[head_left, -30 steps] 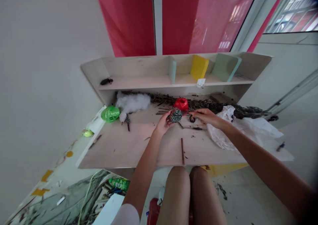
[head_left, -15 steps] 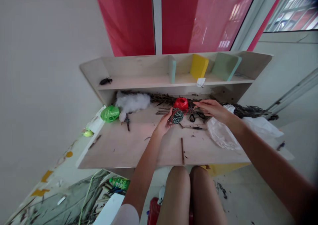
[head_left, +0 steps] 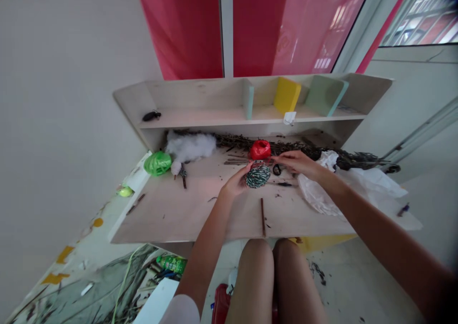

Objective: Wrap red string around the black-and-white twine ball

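My left hand [head_left: 236, 181] is closed round the side of a ball of dark green and white twine [head_left: 258, 174], held above the desk. Thin red string [head_left: 267, 161] shows along the ball's top edge and runs toward my right hand [head_left: 294, 162]. The right thumb and fingertips are pinched together on that string. Just behind the ball sits a roll of red plastic string [head_left: 260, 150]. Scissors with black handles [head_left: 276, 170] lie between the hands, partly hidden by the right one.
White stuffing [head_left: 191, 146] and a green plastic roll [head_left: 158, 163] are at the left. Dry twigs [head_left: 236, 141] line the back. Crumpled white plastic [head_left: 318, 195] lies at the right. A brown stick [head_left: 263, 217] rests near the front edge of the desk [head_left: 214, 226].
The twine ball has tilted and come slightly nearer, showing more of its wound face. My right hand has moved left and down, closer to the ball.
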A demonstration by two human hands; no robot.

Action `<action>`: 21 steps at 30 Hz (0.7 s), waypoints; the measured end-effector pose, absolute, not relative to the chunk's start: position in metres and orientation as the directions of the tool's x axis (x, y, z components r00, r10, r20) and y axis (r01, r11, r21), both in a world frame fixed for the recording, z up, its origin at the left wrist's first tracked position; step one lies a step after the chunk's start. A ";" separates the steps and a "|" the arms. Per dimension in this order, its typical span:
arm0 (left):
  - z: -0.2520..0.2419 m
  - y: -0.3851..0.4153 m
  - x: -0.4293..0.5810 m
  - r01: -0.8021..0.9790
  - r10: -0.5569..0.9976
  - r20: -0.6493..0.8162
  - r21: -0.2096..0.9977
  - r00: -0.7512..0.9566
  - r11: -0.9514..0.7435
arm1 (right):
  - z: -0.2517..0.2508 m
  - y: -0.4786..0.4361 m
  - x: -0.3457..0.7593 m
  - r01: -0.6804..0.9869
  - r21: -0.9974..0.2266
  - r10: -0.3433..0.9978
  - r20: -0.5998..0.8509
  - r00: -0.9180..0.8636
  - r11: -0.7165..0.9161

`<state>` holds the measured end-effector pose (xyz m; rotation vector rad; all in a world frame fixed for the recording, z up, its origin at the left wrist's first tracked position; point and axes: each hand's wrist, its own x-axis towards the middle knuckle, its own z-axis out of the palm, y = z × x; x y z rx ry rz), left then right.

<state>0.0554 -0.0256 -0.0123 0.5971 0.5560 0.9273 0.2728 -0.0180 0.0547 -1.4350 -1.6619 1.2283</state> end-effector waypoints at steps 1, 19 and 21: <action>-0.012 -0.028 0.055 -0.551 0.844 -0.169 0.689 0.510 0.471 | 0.053 -0.019 0.270 0.402 -0.915 0.960 -0.137 -0.246 -0.027; -0.005 -0.018 0.044 -0.685 0.908 -0.269 0.596 0.320 0.418 | 0.055 -0.030 0.358 0.117 -0.960 0.954 -0.269 -0.131 -0.254; -0.001 -0.019 0.042 -0.688 0.905 -0.282 0.588 0.319 0.426 | 0.059 -0.035 0.370 0.145 -0.962 0.962 -0.247 -0.116 -0.230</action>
